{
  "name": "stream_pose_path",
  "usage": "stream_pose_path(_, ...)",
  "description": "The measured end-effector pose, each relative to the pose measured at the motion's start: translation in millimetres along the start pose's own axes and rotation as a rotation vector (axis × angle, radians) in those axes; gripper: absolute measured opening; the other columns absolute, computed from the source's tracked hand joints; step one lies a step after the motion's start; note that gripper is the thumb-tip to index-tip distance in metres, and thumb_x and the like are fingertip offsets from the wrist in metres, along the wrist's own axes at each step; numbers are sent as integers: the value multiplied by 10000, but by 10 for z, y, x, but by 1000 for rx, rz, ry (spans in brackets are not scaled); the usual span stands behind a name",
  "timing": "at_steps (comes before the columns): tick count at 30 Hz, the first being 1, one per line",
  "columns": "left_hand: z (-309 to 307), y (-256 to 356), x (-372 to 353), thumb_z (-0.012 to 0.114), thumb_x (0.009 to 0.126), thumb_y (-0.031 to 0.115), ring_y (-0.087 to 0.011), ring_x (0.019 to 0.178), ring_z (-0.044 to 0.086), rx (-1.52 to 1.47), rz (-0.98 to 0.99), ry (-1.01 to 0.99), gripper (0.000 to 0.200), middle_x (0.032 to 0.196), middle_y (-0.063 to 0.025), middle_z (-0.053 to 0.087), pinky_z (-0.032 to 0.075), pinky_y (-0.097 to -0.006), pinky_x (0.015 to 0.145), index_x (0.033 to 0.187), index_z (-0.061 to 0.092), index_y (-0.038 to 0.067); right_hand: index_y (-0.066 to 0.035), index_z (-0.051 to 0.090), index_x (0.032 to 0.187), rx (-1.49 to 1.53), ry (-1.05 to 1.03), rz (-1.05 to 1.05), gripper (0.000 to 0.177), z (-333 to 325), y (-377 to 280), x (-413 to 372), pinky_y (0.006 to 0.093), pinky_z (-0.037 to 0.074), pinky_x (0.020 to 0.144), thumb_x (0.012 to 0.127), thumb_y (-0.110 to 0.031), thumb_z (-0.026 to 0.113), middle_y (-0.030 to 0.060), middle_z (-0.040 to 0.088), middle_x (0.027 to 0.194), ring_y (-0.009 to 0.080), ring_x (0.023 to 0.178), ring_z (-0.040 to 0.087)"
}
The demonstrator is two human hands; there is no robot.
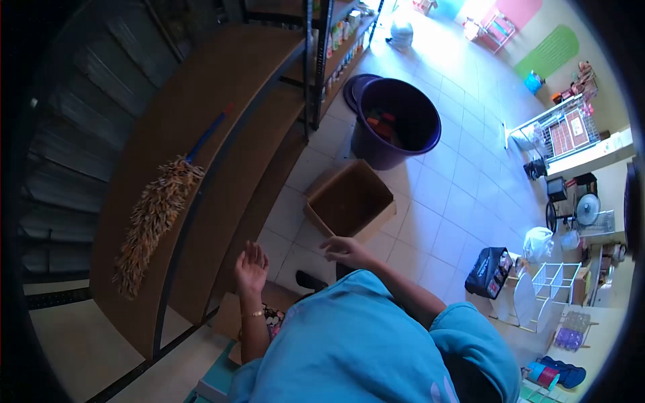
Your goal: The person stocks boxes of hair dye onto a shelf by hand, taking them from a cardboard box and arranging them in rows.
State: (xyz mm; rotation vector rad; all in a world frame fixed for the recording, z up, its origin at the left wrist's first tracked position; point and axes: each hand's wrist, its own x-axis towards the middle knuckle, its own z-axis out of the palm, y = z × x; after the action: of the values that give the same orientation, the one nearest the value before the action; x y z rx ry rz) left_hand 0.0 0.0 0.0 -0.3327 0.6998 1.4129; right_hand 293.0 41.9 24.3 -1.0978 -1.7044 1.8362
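My left hand (252,267) is held up beside the edge of the brown shelf (225,151), palm showing, fingers loosely spread and holding nothing. My right hand (348,253) reaches across in front of my body at the near side of an open cardboard box (353,200). Its fingers are apart, with nothing in them. Bare brown cardboard shows inside the box, which stands on the tiled floor. A shaggy brown duster (158,218) with a blue handle lies on the top shelf, to the left of my left hand.
Behind the box stands a large purple tub (396,158) with colourful items inside. Shelves of bottles (344,37) rise at the back. Below my left arm sits another open cardboard box (228,316). At right are a black bag (485,272) and a white rack (554,279).
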Motion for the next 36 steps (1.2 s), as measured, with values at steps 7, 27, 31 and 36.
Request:
stream_pose_path(7,445,-1063,410,429,833,205,-162,1003,508,120,-126,68,233,982,-10,580,388,-357,828,1018,557,146,-69,478,1078,369,406,424,334,-1103,593,-910,274,476,689,806,-243,562,55,559,915,142,827,564)
stream_pose_path(27,973,-3443,1457,440,837,210,-155,973,518,74,-18,310,208,982,3,569,409,-340,797,1005,553,162,-100,423,1158,292,376,754,450,-4667,1548,-739,457,485,680,772,-289,557,79,481,1082,248,1029,454)
stream_pose_path(31,966,-3468,1605,464,821,214,-147,942,518,142,42,441,209,973,0,552,399,-336,796,1008,540,162,-80,399,1177,344,390,802,527,-4832,1697,-651,447,495,669,744,-302,598,113,452,1126,261,1063,429)
stream_pose_path(36,1079,-3664,1703,477,820,228,-148,937,504,195,126,497,216,969,-6,535,392,-335,793,1021,522,160,-82,379,1187,325,378,884,502,-5251,2096,-408,484,494,672,766,-264,582,124,461,1131,284,1064,435)
